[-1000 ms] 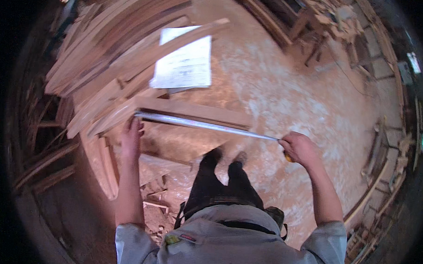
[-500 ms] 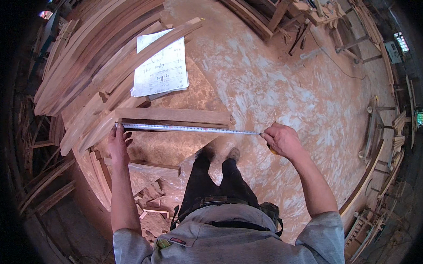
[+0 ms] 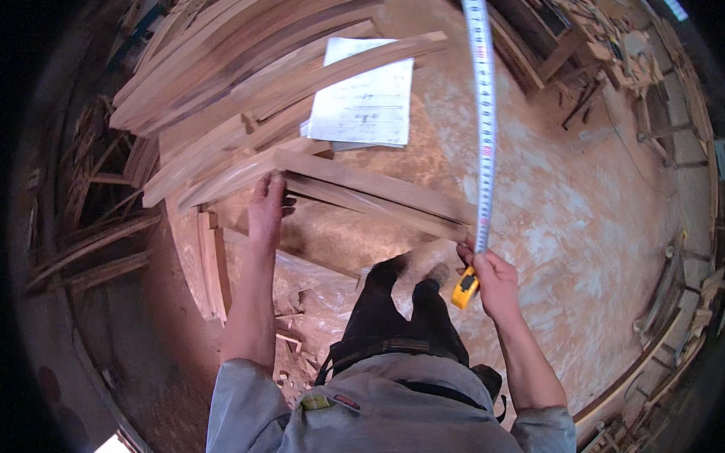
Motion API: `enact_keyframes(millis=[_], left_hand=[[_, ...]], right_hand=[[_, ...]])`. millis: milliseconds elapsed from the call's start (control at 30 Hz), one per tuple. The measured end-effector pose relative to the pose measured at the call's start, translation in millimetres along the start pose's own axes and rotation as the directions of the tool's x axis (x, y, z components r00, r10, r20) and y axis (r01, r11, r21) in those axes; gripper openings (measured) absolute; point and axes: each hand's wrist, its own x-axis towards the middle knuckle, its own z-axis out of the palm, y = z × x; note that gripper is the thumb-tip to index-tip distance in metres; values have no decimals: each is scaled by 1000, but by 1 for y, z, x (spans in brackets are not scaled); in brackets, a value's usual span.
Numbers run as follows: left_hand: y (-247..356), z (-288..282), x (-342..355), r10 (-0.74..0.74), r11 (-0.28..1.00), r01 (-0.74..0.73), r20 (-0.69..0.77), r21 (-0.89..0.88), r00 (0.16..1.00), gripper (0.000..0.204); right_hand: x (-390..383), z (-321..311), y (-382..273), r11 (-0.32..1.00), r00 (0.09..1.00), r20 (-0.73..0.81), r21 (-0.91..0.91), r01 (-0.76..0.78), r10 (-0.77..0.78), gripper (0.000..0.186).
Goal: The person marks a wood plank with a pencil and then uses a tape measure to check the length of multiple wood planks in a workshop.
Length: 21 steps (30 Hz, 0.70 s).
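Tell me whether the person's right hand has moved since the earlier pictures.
Yes. Judged against the white paper sheet lying ahead, the right hand has moved mainly leftward.

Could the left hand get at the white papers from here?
Probably yes, over the wood between: the left hand is near the white papers, whose lower part lies uncovered, though a curved board crosses their top.

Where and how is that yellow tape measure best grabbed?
Probably around the yellow tape measure case, from the person's side: that compact block's near end is uncovered, beside the right hand, while the long thin blade extends the opposite way.
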Motion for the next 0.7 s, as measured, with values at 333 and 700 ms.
enact_keyframes(millis=[333, 700], left_hand=[[-25, -64, -10, 22, 899, 99, -270, 427, 963, 66], [-70, -134, 50, 158, 397, 232, -315, 888, 936, 77]], right_hand=[[-36, 38, 20, 995, 968, 246, -95, -19, 42, 14], [9, 110, 83, 971, 870, 491, -225, 76, 46, 20]])
